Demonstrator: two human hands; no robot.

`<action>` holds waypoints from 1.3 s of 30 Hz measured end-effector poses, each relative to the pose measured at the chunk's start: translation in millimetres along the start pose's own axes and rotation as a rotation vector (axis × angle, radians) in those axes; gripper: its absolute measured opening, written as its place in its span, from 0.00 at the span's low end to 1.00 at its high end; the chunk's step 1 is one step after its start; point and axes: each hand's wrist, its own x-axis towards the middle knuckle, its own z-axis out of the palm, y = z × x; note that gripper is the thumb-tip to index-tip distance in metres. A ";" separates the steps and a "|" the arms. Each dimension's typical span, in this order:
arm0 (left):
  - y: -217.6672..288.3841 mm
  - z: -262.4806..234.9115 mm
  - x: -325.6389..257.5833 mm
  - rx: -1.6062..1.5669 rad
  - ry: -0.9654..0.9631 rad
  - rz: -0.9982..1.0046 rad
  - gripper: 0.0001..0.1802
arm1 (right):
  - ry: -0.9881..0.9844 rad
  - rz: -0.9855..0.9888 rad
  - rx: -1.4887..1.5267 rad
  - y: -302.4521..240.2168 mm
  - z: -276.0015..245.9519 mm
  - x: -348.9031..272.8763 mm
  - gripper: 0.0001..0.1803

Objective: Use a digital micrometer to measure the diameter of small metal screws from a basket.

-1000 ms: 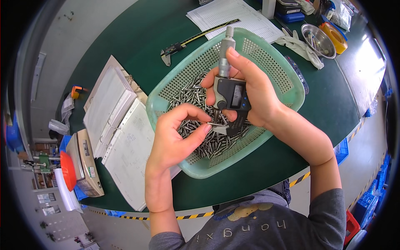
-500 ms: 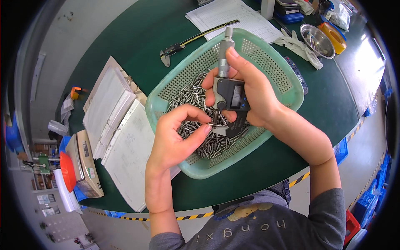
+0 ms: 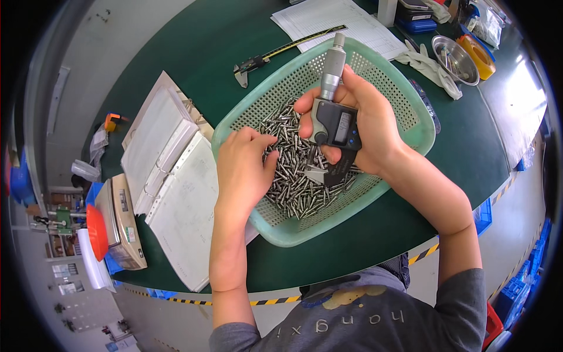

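Note:
A digital micrometer point(image 3: 338, 124) with a silver thimble and a small display rests in my right hand point(image 3: 375, 123), its fingers wrapped round the frame and the thimble pointing away from me. Its measuring jaws hang over the pile of small metal pins point(image 3: 287, 170), and no pin shows between them. The pins lie heaped in a light green perforated plastic basket point(image 3: 281, 233). Over the basket's left side is my left hand point(image 3: 241, 167), thumb and forefinger apart, with nothing visible between them. Its other fingers are curled and partly hidden.
An open ring binder point(image 3: 182, 217) lies left of the basket, beside a beige scale point(image 3: 122, 223). Beyond the basket are a digital caliper point(image 3: 252, 63) and paper sheets point(image 3: 316, 20). White gloves point(image 3: 431, 67) and a metal bowl point(image 3: 454, 58) sit at the far right.
My left hand has drawn back left from the micrometer's jaws, and its thumb and forefinger have parted. The thin piece they pinched at the jaws is no longer visible. My right hand keeps the micrometer.

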 end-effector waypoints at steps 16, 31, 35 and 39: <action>11.3 -16.4 -0.6 -1.174 -0.137 -0.286 0.09 | -0.031 0.022 0.027 3.5 -2.9 0.7 0.34; 17.4 -10.2 -4.6 -1.386 -0.174 -0.226 0.10 | -0.034 -0.048 0.146 3.4 -4.0 0.9 0.34; 18.5 -10.4 -4.5 -1.396 -0.165 -0.235 0.11 | -0.025 -0.064 0.092 1.7 -2.3 0.2 0.33; 18.6 -13.0 -4.9 -1.380 -0.186 -0.220 0.10 | -0.035 -0.056 0.074 0.8 -2.2 -0.5 0.34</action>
